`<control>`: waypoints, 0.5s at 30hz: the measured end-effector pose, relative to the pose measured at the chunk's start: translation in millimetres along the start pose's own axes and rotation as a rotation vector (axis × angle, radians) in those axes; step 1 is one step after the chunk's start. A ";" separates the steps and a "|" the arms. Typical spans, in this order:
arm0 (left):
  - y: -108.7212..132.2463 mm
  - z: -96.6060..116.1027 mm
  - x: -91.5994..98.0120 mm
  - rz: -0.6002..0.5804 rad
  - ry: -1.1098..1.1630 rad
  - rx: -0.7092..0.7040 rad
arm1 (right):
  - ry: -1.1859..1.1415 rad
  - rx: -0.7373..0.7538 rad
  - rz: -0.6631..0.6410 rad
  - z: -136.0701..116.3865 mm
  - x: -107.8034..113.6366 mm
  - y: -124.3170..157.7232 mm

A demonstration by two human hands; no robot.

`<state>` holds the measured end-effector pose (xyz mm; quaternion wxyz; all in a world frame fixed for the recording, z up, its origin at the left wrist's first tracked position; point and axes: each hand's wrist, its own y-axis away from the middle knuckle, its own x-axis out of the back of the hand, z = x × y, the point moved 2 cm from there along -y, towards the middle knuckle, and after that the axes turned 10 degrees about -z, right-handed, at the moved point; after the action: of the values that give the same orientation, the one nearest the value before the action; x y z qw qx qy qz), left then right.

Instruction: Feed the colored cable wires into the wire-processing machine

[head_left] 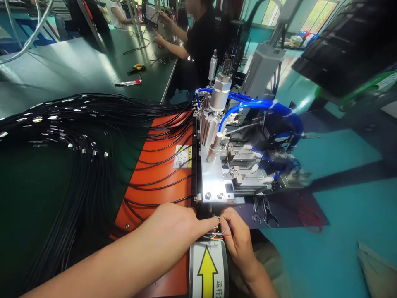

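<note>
At the bottom centre of the frame, the left hand [169, 227] and right hand [238, 244] are together, pinching thin coloured wires [218, 235] just below the pneumatic machine [214, 174].

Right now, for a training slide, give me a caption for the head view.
Left hand and right hand meet at colored wires beside a pneumatic machine; black cables behind.

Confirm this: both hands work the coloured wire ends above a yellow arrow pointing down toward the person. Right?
Wrong: the head view shows the yellow arrow points up, away from the person. The left hand and right hand work the coloured wire ends above it.
</note>
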<state>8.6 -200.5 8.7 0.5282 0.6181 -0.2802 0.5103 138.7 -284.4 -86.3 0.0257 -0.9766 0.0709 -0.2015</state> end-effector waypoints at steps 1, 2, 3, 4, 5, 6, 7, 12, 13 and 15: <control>-0.5 0.8 -2.7 0.000 0.005 0.004 | -0.021 -0.025 -0.024 0.0 1.3 -1.4; -0.4 1.3 -6.3 0.008 0.013 0.008 | -0.043 -0.058 -0.053 -0.9 3.2 -3.2; 0.6 1.6 -10.5 0.027 0.024 0.014 | -0.065 -0.093 -0.085 -2.6 5.4 -4.9; 2.6 1.5 -15.0 0.056 0.042 0.020 | -0.085 -0.127 -0.116 -4.7 7.8 -6.5; 5.7 1.2 -19.7 0.094 0.069 0.024 | -0.102 -0.158 -0.142 -7.0 9.9 -7.8; 9.8 0.4 -24.2 0.138 0.121 0.031 | -0.117 -0.182 -0.163 -9.2 11.8 -8.6; 14.4 -0.9 -28.1 0.185 0.194 0.043 | -0.130 -0.200 -0.179 -11.1 13.2 -9.0; 30.1 -9.5 -35.7 0.243 0.615 0.148 | -0.163 -0.245 -0.217 -15.3 15.6 -7.6; 30.5 -9.9 -34.6 0.227 0.635 0.144 | -0.150 -0.243 -0.223 -16.0 16.1 -7.4; 30.1 -9.9 -31.2 0.217 0.597 0.142 | -0.090 -0.221 -0.236 -17.9 17.5 -7.6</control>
<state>-31.4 -205.8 -9.9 0.4853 0.4429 -0.1409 0.7406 148.4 -279.9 -62.5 -0.1028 -0.9830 -0.0240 -0.1501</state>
